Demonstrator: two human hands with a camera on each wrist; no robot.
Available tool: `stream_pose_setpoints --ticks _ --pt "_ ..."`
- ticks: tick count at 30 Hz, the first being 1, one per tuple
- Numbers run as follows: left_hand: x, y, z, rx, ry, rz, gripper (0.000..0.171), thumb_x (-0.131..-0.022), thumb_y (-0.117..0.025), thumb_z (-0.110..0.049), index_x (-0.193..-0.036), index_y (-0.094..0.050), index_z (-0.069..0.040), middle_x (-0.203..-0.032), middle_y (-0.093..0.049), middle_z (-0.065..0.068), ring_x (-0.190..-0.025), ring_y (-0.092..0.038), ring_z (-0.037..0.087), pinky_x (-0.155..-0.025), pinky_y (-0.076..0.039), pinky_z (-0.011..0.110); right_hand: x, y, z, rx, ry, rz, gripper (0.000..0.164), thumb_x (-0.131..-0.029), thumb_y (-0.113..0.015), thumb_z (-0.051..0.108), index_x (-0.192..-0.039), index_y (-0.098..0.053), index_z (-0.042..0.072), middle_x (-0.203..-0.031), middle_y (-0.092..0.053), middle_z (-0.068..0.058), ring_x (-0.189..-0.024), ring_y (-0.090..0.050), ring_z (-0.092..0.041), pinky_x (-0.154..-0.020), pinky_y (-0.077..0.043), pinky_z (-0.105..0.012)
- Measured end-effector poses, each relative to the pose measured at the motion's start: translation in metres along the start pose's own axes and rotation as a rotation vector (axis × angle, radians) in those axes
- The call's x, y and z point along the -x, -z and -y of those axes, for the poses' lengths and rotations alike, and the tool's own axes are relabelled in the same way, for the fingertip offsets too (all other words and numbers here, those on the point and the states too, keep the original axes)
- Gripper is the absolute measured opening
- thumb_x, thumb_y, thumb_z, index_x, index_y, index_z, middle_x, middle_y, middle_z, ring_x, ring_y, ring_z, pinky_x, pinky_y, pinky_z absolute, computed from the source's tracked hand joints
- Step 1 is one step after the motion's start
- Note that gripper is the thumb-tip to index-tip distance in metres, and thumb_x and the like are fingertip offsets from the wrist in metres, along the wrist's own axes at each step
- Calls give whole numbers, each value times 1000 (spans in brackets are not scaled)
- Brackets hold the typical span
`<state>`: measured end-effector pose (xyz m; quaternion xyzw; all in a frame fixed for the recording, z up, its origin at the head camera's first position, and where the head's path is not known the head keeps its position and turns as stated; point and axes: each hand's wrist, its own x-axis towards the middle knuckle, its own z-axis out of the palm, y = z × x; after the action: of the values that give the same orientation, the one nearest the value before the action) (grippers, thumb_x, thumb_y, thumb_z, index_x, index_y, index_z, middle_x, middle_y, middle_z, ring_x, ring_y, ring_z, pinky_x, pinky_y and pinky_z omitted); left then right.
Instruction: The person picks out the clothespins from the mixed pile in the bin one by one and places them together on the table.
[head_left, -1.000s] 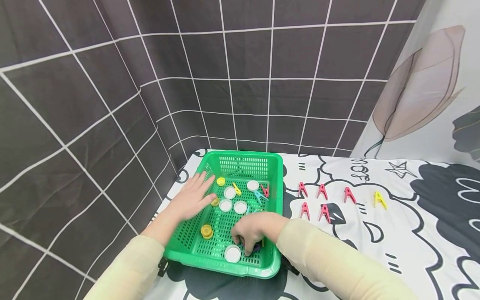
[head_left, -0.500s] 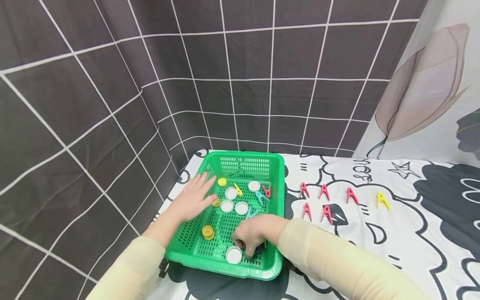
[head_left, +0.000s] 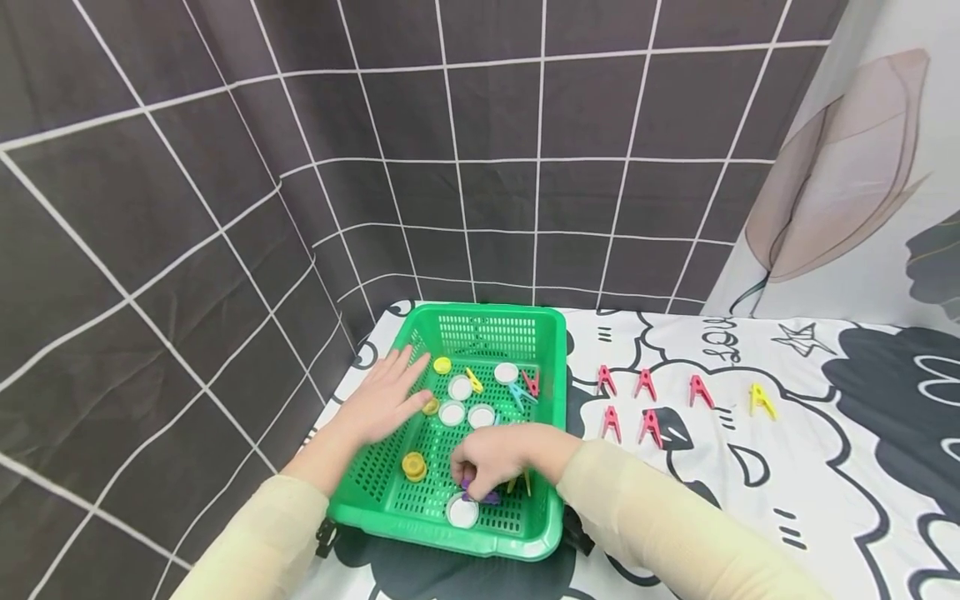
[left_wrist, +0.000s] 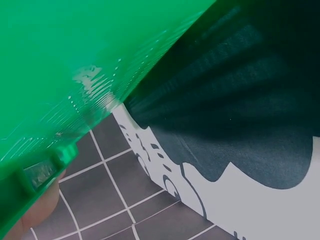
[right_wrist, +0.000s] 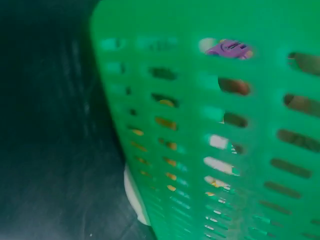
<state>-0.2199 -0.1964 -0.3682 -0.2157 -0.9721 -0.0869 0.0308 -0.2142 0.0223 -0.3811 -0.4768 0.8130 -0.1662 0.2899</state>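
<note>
In the head view my right hand (head_left: 489, 458) reaches into the near right part of a green plastic basket (head_left: 558, 367). Its thumb and fingers pinch a purple clothespin (head_left: 491, 498), partly hidden by the hand. Through the basket's slots in the right wrist view, the purple clothespin (right_wrist: 230, 49) shows beside fingertips. A white round lid (head_left: 462, 511) lies just in front of this hand, and yellow clothespins (head_left: 527, 482) show under the wrist. My left hand (head_left: 382, 402) lies with spread, straight fingers over the basket's left rim; in the left wrist view the basket wall mostly hides it.
Further inside the basket are more white lids (head_left: 452, 412), yellow caps (head_left: 413, 466), a blue clothespin (head_left: 520, 397) and a red clothespin (head_left: 531, 382). Right of it, several red clothespins (head_left: 645, 384) and a yellow clothespin (head_left: 761, 401) stand on the patterned cloth (head_left: 795, 467). Grey-checked curtains (head_left: 502, 192) rise behind and left.
My right hand has shifted slightly left and up within the basket, and more of the purple clothespin now shows at its fingers. My left hand stays at the rim.
</note>
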Motion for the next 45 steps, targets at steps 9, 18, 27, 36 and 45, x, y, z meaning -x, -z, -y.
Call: stream_pose_setpoints --ticks 9,18,27,36,45 --pt "1 0 1 -8 -3 0 68 -99 -29 -52 -149 -22 -7 -152 -14 24 -139 -10 42 -113 -6 49 3 9 -2 -114 114 -109 30 -79 -61 11 -108 -66 7 -88 -61 13 -82 -56 2 -77 -47 -15" --pt "0 0 0 4 4 4 68 -99 -30 -52 -150 -20 -9 -152 -13 23 -139 -9 41 -113 -5 48 14 25 -3 -280 201 -220 28 -80 -56 7 -107 -64 7 -90 -62 10 -84 -57 -3 -80 -48 -20" --pt "0 1 -1 6 10 3 69 -98 -30 -53 -149 -22 -7 -152 -14 24 -139 -9 42 -113 -6 50 25 32 -9 -392 175 -306 32 -76 -53 5 -107 -64 6 -92 -62 4 -85 -57 -10 -78 -50 -24" --pt "0 -1 -1 -7 6 9 68 -99 -29 -52 -149 -23 -7 -152 -14 23 -139 -9 41 -113 -5 48 40 31 -19 -614 156 -336 36 -75 -52 -1 -109 -61 0 -92 -61 -5 -86 -57 -18 -77 -54 -36" --pt "0 -1 0 -7 0 16 68 -99 -29 -52 -149 -22 -6 -152 -13 24 -139 -9 41 -113 -5 49 61 37 -37 -721 198 -519 34 -75 -49 -3 -108 -52 -9 -92 -58 -11 -83 -58 -27 -75 -54 -34"
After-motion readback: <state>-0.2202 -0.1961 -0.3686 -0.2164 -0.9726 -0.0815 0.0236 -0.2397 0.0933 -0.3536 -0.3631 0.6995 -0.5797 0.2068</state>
